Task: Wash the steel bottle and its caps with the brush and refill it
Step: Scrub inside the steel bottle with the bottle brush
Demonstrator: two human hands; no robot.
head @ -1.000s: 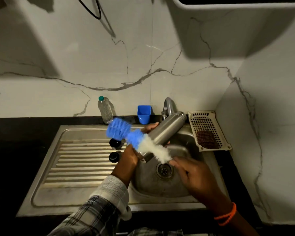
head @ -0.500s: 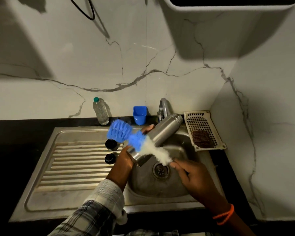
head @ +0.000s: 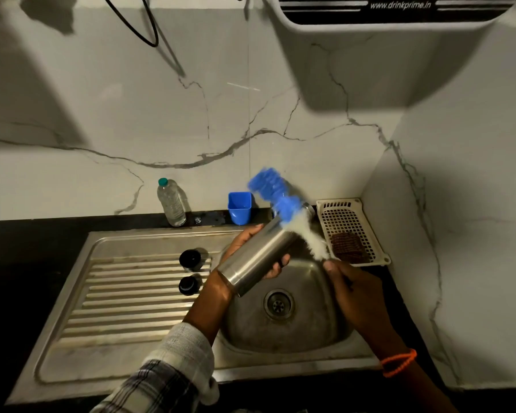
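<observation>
"www.drinkprime.in", seemingly on the purifier (head: 399, 13)

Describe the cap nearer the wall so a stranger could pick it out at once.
Start at the steel sink and look to its ribbed draining board. Two black caps stand there; this cap is the one farther back, toward the blue cup.

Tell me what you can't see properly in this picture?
- Brush, head view: motion blur smears its bristles.
- Brush handle: hidden inside the right hand.
- Steel bottle mouth: covered by the brush.
- Tap: hidden behind bottle and brush.
- Left hand palm: behind the bottle.
- Two caps: too dark for detail.
</observation>
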